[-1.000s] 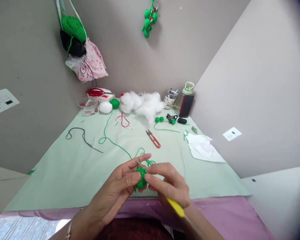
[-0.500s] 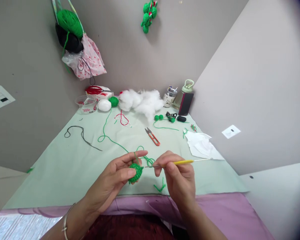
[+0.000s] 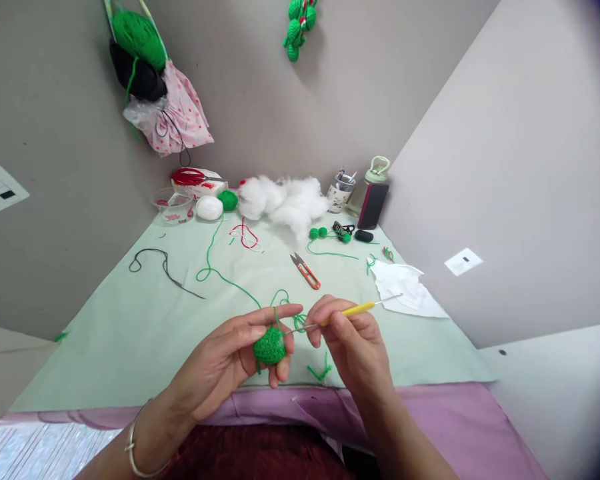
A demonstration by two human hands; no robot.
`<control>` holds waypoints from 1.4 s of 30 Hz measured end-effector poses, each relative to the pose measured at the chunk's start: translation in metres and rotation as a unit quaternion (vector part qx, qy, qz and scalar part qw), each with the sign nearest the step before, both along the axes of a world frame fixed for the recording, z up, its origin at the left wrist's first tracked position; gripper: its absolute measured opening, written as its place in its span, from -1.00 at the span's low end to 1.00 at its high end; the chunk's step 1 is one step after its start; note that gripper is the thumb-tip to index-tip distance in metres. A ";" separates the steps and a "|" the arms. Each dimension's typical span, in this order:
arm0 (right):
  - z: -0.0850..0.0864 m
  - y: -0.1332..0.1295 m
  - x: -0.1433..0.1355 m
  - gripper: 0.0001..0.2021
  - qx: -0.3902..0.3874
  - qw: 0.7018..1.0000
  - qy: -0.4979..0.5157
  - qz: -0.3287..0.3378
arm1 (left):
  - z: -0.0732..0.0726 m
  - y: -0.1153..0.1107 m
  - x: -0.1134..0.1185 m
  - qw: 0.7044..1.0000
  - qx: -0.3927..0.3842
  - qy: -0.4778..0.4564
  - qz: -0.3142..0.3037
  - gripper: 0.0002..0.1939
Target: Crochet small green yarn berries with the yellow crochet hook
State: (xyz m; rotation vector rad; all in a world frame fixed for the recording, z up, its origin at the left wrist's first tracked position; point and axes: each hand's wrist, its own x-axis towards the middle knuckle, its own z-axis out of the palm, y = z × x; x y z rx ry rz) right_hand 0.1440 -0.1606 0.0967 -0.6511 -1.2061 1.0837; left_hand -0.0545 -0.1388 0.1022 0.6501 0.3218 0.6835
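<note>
Pinching green crochet ball [image 3: 269,347], left hand [image 3: 230,363]; right hand [image 3: 353,343] just beside, gripping yellow hook [image 3: 347,312].

Orange thread snips [image 3: 305,271], white stuffing [image 3: 285,201] (heaped by the wall), black cord [image 3: 161,268], white tissue [image 3: 405,287]

Both forearms reach in from the lower edge and meet near the middle. The left hand [image 3: 235,357] is turned palm-up, its fingers curled inward and thumb laid along the top, a thin silver bangle on the wrist. The right hand [image 3: 353,340] is palm-down, knuckles up, thumb and forefinger apparently pinched together, the other fingers tucked beneath.
</note>
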 end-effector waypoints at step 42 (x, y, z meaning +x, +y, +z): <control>-0.021 0.005 -0.034 -0.81 0.113 0.969 -0.149 -0.161 | -0.023 -0.014 0.007 0.983 0.033 0.132 0.121 -0.34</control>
